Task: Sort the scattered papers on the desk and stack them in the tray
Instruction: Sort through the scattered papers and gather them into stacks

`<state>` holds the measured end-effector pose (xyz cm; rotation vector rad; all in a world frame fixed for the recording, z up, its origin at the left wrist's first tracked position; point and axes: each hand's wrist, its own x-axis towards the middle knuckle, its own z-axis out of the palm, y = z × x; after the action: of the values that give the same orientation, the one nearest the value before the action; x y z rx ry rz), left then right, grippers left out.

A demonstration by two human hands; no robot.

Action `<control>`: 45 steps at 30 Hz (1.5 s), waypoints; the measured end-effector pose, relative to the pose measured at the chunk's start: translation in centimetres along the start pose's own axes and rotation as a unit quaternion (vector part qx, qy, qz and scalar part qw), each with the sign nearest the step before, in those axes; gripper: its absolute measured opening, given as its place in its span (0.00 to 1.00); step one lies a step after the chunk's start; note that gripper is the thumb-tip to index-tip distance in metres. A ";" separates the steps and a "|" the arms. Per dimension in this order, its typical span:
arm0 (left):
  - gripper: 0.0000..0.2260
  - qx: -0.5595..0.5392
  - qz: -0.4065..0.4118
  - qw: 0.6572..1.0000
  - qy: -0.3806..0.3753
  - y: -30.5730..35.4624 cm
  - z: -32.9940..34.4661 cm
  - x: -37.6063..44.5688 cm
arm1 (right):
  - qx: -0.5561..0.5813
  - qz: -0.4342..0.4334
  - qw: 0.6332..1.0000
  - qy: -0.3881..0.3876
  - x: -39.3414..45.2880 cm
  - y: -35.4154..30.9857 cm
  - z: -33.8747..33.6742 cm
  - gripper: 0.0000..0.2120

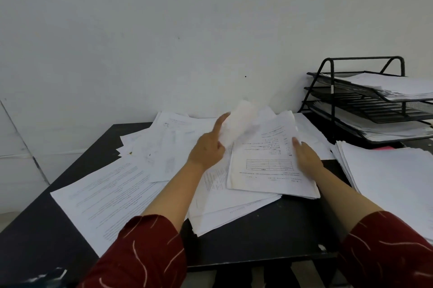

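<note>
- White wall (164,29) stands behind a black desk (257,236); the desk's far edge meets the wall.
- Loose papers (112,194) cover the desk from left to centre, overlapping at mixed angles; an exact sheet count cannot be made.
- One large printed sheet at the left lies with its long axis running diagonally, from the near-left toward the far-right.
- One sheaf (264,165) lies at centre on top of other sheets. Its long axis runs near to far, tilted slightly to the right. Its print, with one table box, reads upside down from the camera, so the page top points toward the person.
- Left hand (208,147) holds one blurred sheet (241,121) lifted above the desk, thumb and fingers closed on its left edge; the sheet curls upward toward the wall.
- Right hand (307,156) rests on the right edge of the sheaf; fingers lie on top of it, and whether any curl under the edge cannot be told.
- One tray (332,81), a black wire rack with three tiers, stands at the far right against the wall.
- Top tier holds a stack of paper; middle tier shows bare mesh; bottom tier holds a stack.
- One more stack (393,175) lies on the desk at the near right, in front of the tray, long axis near to far.
- Two dark red patterned sleeves (145,252) show at the bottom edge.
</note>
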<state>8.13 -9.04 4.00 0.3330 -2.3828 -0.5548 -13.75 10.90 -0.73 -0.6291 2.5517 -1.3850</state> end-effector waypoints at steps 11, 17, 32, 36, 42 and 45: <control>0.14 -0.138 -0.022 0.961 -0.238 6.0 6.6 -1.1 | 0.299 0.123 0.940 -0.113 0.1 -1.5 -3.2 0.41; 0.16 -0.238 -0.187 0.950 -0.077 5.4 4.8 0.6 | 0.199 0.129 0.959 -0.154 0.2 -1.1 -3.5 0.26; 0.17 -0.070 -0.384 0.917 -0.087 0.0 3.1 0.8 | 0.188 0.133 0.954 -0.190 0.8 -2.0 -2.9 0.28; 0.10 -0.080 -0.340 0.925 -0.151 1.1 4.5 0.8 | 0.012 0.122 0.984 -0.132 1.3 -1.4 -1.9 0.41; 0.21 0.047 -0.465 0.880 -0.087 1.0 4.2 0.9 | -0.010 0.119 0.987 -0.103 1.7 -0.5 -2.1 0.37; 0.23 0.010 -0.505 0.862 -0.045 0.9 3.5 1.2 | -0.004 0.103 0.989 -0.103 1.6 -0.4 -2.3 0.34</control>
<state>4.83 -7.65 2.70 1.6325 -2.1373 -1.0033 -15.91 11.74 1.00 -0.4680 2.3828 -1.1780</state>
